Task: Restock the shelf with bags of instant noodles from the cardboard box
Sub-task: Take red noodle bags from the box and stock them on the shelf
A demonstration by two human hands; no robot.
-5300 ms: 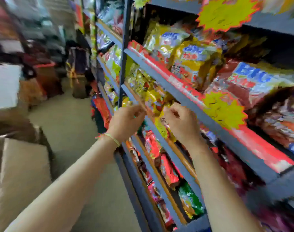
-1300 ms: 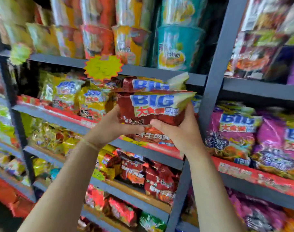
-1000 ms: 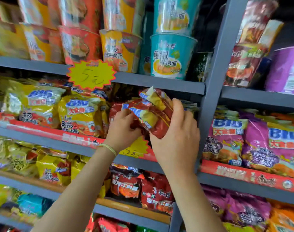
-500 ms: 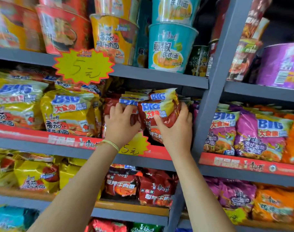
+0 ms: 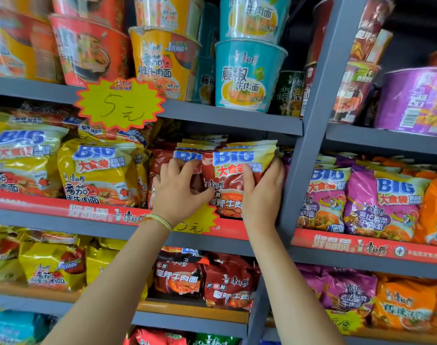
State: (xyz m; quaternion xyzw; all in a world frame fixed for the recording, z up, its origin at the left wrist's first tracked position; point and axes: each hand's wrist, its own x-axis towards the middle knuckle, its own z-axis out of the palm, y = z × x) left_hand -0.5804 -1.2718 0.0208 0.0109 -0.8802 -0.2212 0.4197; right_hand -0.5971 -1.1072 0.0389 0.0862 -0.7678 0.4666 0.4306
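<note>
Yellow noodle bags [image 5: 98, 173] marked "BIG" stand at the left of the grey shelf [image 5: 227, 122], under a yellow star tag [image 5: 119, 103] that says "5元". The left hand [image 5: 180, 192] (a thin green band on its wrist) reaches up, its fingers curled on the front of a red noodle bag [image 5: 235, 175]. That bag stands upright on the shelf, just left of the grey post [image 5: 312, 115]. The right hand [image 5: 262, 192] holds the bag's right side, thumb across the front. The bag reads "BIG". Purple bags [image 5: 376, 200] stand further right.
</note>
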